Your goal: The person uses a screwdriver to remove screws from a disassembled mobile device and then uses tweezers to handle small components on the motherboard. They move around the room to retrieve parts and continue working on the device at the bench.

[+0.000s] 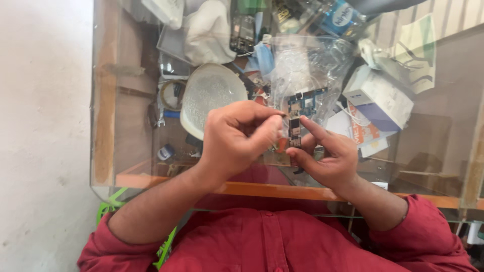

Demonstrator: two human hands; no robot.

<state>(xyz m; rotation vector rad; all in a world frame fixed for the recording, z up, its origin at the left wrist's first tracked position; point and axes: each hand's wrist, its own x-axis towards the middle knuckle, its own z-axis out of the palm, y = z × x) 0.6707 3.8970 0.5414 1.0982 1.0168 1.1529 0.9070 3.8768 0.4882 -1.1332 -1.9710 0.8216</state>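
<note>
Both my hands are raised over a glass-topped counter. My right hand holds a small blue circuit board upright between thumb and forefinger. My left hand pinches the board's left edge with its fingertips, the other fingers curled. The board's lower end is hidden by my fingers. My sleeves are red.
Beneath the glass lie a clear plastic bag, a white domed cover, white cloth, a white and blue box, a roll of tape and small electronic parts. An orange counter edge runs near my body. A pale wall is at left.
</note>
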